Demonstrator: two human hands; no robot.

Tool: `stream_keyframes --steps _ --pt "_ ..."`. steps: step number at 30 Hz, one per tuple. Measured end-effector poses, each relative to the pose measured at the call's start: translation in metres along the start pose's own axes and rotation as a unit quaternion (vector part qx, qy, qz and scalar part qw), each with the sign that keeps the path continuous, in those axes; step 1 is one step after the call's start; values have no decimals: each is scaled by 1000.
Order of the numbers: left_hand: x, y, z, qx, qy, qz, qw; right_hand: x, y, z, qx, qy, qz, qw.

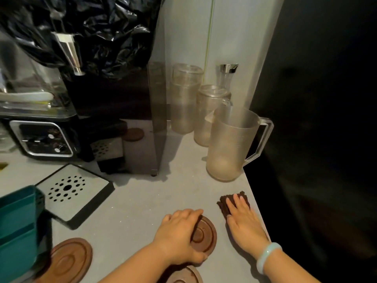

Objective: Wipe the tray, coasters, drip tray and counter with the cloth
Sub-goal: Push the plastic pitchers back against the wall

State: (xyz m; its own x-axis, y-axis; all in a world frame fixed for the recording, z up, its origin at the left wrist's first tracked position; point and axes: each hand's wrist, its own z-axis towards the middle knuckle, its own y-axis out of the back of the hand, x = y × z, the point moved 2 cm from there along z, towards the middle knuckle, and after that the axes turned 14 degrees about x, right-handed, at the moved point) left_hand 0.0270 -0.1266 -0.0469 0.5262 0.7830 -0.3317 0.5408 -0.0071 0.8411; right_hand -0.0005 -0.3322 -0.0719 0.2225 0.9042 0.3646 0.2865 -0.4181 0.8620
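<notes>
My left hand (179,235) grips a brown coaster (204,234) on the tabletop (142,203). My right hand (243,219) lies flat, pressing the dark cloth (225,201).

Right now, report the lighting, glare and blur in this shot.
Head view: dim overall, right side nearly black; glare on the metal spout and black plastic bag; teal container blurred at left edge; wide-angle bending of the counter edges.

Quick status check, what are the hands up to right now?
Right hand flat on cloth, counter edge. Left hand gripping coaster. Drip tray untouched. Pitcher just beyond cloth.
</notes>
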Motion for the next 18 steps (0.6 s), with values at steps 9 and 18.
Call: stream_keyframes --steps 9,18 --pt "41 14 -26 8 39 -7 999 64 -17 23 9 100 -22 995" --pt "70 34 -37 32 61 -55 996 65 -30 3 32 213 3 976"
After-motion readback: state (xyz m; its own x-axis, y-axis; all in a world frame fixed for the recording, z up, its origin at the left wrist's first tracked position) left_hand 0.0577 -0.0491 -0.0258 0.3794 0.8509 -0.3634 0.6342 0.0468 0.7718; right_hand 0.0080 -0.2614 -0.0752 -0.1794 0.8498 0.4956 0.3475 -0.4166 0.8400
